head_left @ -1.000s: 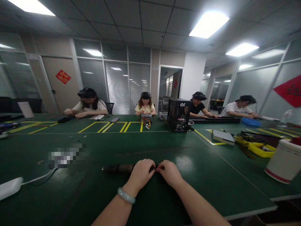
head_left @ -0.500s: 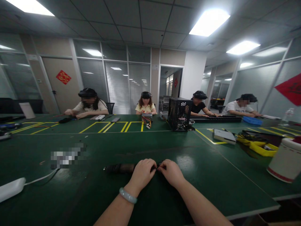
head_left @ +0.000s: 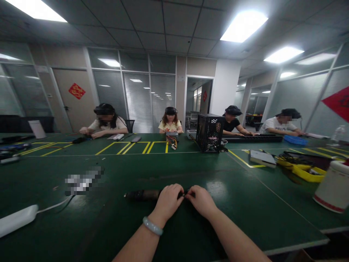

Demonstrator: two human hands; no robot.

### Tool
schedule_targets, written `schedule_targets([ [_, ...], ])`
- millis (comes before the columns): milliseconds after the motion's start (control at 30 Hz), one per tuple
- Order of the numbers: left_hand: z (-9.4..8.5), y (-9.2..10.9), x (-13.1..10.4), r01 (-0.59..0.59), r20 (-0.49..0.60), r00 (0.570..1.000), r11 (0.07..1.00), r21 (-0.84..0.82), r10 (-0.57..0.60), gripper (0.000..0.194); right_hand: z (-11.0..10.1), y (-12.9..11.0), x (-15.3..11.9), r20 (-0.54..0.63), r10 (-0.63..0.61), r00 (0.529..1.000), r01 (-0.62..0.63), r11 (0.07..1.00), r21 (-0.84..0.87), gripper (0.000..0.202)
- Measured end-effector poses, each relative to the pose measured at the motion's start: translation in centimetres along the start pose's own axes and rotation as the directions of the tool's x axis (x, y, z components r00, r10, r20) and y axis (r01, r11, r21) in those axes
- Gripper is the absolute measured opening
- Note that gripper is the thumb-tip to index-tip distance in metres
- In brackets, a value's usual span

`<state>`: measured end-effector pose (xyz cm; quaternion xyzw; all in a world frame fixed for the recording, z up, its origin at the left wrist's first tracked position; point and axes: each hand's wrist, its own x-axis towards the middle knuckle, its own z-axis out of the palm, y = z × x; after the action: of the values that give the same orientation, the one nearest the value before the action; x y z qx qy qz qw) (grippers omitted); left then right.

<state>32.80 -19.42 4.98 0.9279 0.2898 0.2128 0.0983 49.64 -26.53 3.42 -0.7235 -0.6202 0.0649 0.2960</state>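
The left hand [head_left: 170, 198] is curling over the right end of a long brown-and-black cylinder [head_left: 145, 195], which is lying crosswise on the smooth green worktop [head_left: 240, 214]. Its grip is looking nearly closed, apparently around the cylinder, though the hand itself is hiding the contact. The right hand [head_left: 201, 200] is drawing its fingertips together in a pinch on a small dark piece [head_left: 185, 192] right beside the left fingers (I'm squinting, and I can't tell whether it's part of the cylinder).

What I'm worrying about is that narrow pinch: a little sideways pull could be slipping the piece loose, and the round body could be rolling if the left grip is easing.

The worktop's edge is running past the right forearm, so anything skittering that way could be falling off. Ahead, green surface is stretching toward a black perforated-metal computer case [head_left: 209, 133]; leftward, a rounded white plastic block [head_left: 19, 220] is trailing a thin white cable [head_left: 54, 206] that could be snagging a wide sweep.
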Motion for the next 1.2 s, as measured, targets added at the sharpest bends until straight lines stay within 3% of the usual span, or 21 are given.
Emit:
schedule_targets([
  [433, -0.1, -0.1, -0.4, -0.055, -0.020, 0.998, 0.998, -0.019, 0.054, 0.007, 0.6, -0.8, 0.2, -0.002, 0.062, 0.998, -0.062, 0.998, -0.033, 0.012],
  [833, -0.6, 0.0, -0.9, -0.054, -0.021, 0.998, 0.998, -0.045, 0.054, 0.021, 0.3, -2.5, -0.1, -0.019, -0.045, 0.999, 0.042, 0.986, -0.164, 0.014],
  [1000, -0.1, -0.5, -0.7, -0.021, -0.038, 0.999, 0.998, -0.051, 0.019, 0.046, 0.2, -3.4, 0.8, 0.078, -0.066, 0.995, 0.088, 0.940, -0.331, 0.030],
  [1200, 0.1, -0.7, -0.9, -0.068, -0.066, 0.996, 0.996, -0.062, 0.064, 0.056, 0.9, -4.9, 2.5, 0.212, -0.047, 0.976, 0.138, 0.890, -0.436, 0.026],
])
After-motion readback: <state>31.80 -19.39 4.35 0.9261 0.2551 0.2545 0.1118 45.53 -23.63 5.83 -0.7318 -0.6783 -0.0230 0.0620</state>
